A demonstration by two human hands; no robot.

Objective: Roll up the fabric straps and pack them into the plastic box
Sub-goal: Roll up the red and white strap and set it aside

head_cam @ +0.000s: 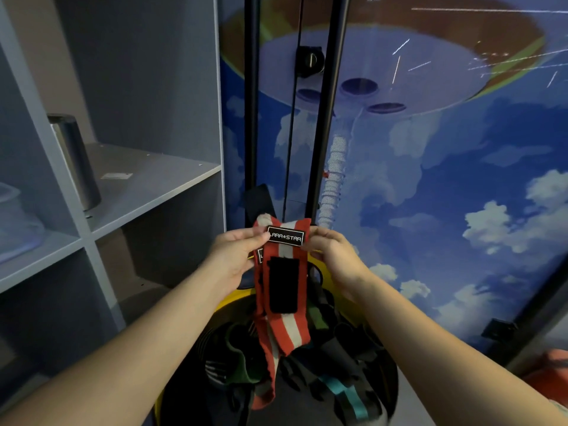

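Strap [284, 290] hangs lengthwise straight down between both hands, top end level with them, equally near each; left hand [235, 259] and right hand [333, 256] pinch its upper corners; red with a white stripe, black patch and label, tail trailing into a yellow-rimmed bin [319, 265] of dark straps.
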